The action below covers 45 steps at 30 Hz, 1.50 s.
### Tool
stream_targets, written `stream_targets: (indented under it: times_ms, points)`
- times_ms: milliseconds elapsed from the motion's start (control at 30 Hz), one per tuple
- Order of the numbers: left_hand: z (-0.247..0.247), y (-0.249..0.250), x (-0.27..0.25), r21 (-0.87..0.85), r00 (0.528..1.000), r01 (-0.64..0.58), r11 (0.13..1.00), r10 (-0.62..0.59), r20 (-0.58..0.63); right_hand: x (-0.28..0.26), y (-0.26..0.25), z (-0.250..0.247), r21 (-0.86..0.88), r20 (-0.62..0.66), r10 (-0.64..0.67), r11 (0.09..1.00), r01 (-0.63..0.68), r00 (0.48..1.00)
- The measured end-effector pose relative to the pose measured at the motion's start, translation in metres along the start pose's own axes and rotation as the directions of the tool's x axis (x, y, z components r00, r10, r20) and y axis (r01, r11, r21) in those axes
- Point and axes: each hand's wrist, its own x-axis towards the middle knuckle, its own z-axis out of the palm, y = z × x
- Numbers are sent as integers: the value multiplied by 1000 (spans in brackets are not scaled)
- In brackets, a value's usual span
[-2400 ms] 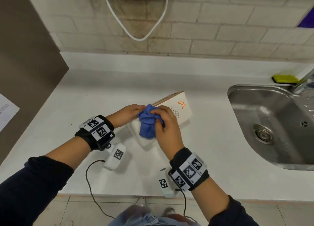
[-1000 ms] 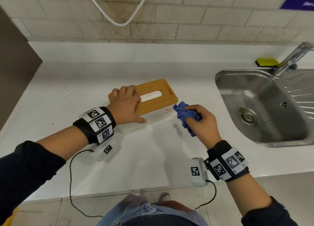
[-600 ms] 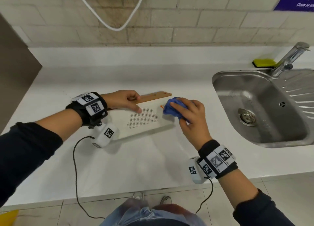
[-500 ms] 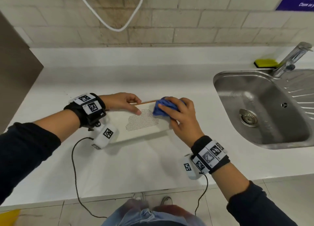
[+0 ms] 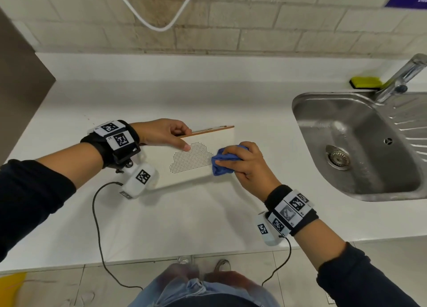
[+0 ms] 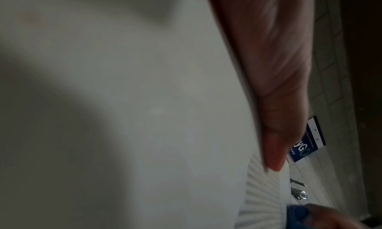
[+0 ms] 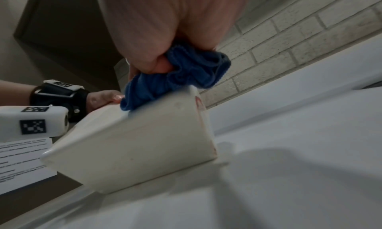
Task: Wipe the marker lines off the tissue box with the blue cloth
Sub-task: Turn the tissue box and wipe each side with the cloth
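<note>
Pale brick wall (image 5: 254, 25) along the top, white table (image 5: 184, 214) across the middle, steel sink (image 5: 323, 112) at right, tiled floor (image 5: 69, 288) along the bottom.

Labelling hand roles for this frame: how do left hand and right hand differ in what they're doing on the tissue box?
The left hand grips the far, wood-lidded edge of the tissue box, thumb on its white face; the right hand is bunched round the blue cloth. The left hand touches the box directly; the right hand presses the cloth against the box's right end. The left hand sits at the box's left, the right hand at its right. Both wear tagged wrist bands.
</note>
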Motion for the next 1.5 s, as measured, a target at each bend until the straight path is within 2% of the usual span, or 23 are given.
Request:
stream_targets:
  times_ms: [133,200,267,300,367,400,433,467,500,533,633,700,767,833,1000,1033,1133,1300,1400,1500]
  points:
    - [0,0,-2,-19,999,-37,999,37,-19,-14,10,-13,38,79,56,998,-59,995]
    - [1,1,-2,-8,998,-62,998,62,-24,-20,16,-22,-25,183,77,997,-73,980]
    - [3,1,-3,35,998,-61,998,62,-27,-27,21,-31,-145,247,157,982,-124,956]
    - [4,2,-5,80,997,-67,995,70,-29,-32,20,-36,-154,226,216,971,-184,950]
    - [8,3,-8,198,994,-100,975,109,-31,-36,19,-48,-8,97,369,929,-370,924]
    - [11,2,-9,262,991,-128,956,136,-11,-36,17,-54,142,20,489,862,-486,872]
    - [14,0,-10,353,986,-161,922,167,13,-36,15,-59,287,-23,612,762,-581,791]
    - [18,-4,-10,469,979,-189,863,202,23,-36,14,-63,412,-45,700,663,-625,712]
    - [22,-9,-10,581,969,-218,784,247,30,-36,14,-67,479,-63,750,601,-640,658]
    - [24,-14,-9,655,956,-240,717,290,33,-37,14,-69,517,-76,774,570,-639,629]
    - [22,-22,-10,735,930,-243,633,368,-9,-37,18,-71,521,-70,802,537,-664,593]
    - [19,-18,-11,799,924,-201,567,381,-38,-37,19,-71,514,-38,810,518,-683,585]
    - [16,-16,-14,861,917,-116,495,386,-98,-36,19,-71,484,-11,796,534,-693,605]
    - [20,-15,-17,883,920,-27,469,358,-162,-33,16,-71,443,-3,775,568,-694,632]
    - [64,-6,-21,845,939,8,534,288,-190,-32,12,-69,310,33,682,688,-656,731]
    - [74,-5,-19,826,931,31,563,284,-229,-32,12,-68,319,52,678,685,-655,733]
    - [92,-3,-12,760,892,77,646,296,-342,-32,11,-69,452,113,700,596,-664,705]
    - [85,-6,-10,754,902,13,657,318,-292,-32,13,-76,500,183,725,512,-698,664]
    - [66,-7,-15,667,898,-79,741,343,-274,-31,8,-79,567,200,729,459,-684,655]
    - [46,-4,-27,508,898,-218,833,375,-230,-28,-3,-84,602,159,708,482,-636,688]
